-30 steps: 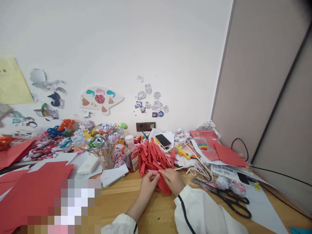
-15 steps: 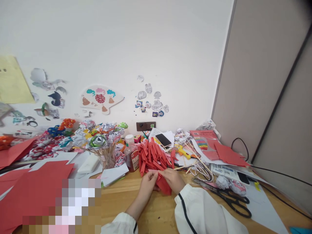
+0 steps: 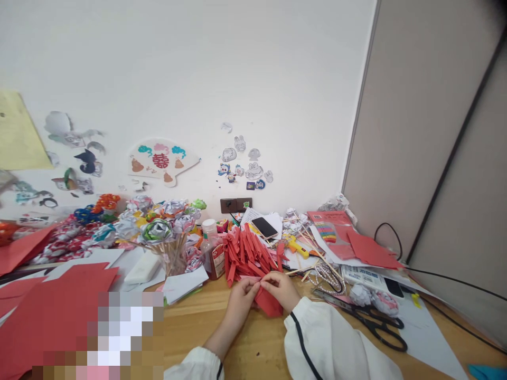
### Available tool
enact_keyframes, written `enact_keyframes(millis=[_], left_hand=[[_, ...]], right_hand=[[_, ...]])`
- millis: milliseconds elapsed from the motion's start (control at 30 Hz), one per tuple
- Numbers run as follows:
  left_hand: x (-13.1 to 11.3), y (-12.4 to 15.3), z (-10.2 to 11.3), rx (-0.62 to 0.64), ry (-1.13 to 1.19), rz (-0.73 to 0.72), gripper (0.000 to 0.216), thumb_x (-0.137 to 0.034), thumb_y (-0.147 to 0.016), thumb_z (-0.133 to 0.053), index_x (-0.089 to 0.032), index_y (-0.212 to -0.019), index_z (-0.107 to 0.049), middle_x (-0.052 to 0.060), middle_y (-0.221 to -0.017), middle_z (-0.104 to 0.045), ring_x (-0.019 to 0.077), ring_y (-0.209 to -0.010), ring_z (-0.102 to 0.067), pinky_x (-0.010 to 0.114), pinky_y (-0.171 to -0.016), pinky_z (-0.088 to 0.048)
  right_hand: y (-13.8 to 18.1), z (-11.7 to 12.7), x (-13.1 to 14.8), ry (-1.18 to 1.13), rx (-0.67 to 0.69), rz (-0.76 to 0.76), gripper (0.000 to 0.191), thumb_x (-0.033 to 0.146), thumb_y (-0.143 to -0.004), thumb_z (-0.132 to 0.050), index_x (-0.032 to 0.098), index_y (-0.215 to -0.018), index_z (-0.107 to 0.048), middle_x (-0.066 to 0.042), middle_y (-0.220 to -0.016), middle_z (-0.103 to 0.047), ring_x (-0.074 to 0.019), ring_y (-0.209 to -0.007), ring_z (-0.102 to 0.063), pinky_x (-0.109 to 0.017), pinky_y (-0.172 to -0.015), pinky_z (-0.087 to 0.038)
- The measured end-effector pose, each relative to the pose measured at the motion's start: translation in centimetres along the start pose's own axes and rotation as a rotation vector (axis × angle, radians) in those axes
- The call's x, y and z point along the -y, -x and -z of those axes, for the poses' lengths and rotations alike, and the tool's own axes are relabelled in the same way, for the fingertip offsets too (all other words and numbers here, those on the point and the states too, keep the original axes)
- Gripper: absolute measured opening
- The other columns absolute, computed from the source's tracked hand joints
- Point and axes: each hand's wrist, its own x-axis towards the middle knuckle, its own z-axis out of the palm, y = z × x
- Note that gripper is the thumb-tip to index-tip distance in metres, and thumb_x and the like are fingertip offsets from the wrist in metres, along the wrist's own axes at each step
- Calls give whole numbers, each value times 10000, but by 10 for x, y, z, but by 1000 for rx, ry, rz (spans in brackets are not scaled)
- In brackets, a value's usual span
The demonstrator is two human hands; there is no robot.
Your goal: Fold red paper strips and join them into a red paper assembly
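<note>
Between my hands is a piece of red paper, its lower part hanging below my fingers and a paler edge showing at the top. My left hand pinches it from the left, thumb and forefinger together. From the right, my right hand pinches the same paper, its fingertips meeting those of the left. Just behind them lies a heap of folded red paper strips. Part of the held paper is hidden by my fingers.
Black scissors lie at the right, near a string of beads and a yellow glue gun. A phone rests behind the heap. Bottle, paper flowers and red sheets stand or lie leftward.
My right hand's fingers have drawn in to meet the left fingertips at the paper's upper edge. The paper's lower part has shifted slightly right.
</note>
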Motion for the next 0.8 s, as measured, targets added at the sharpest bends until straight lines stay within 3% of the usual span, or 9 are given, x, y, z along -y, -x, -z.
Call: enact_keyframes(millis=[233, 800], left_hand=[[6, -2, 0, 14, 5, 101, 256, -368, -542, -563, -149, -623, -459, -53, -477, -502, 93, -379, -492, 238, -397, -432], [4, 0, 3, 84, 29, 56, 189, -326, -595, -511, -147, -613, -451, -46, -501, -483, 107, -459, -495, 268, -460, -440]], right_hand=[[-2, 1, -7, -26, 17, -21, 153, 259, -706, -461, 156, -708, -574, -29, -699, -574, -138, -681, -523, -251, -630, -401], [-1, 1, -5, 71, 23, 27, 111, 196, -692, -470, 165, -697, -576, -19, -696, -570, -124, -651, -511, -230, -599, -386]])
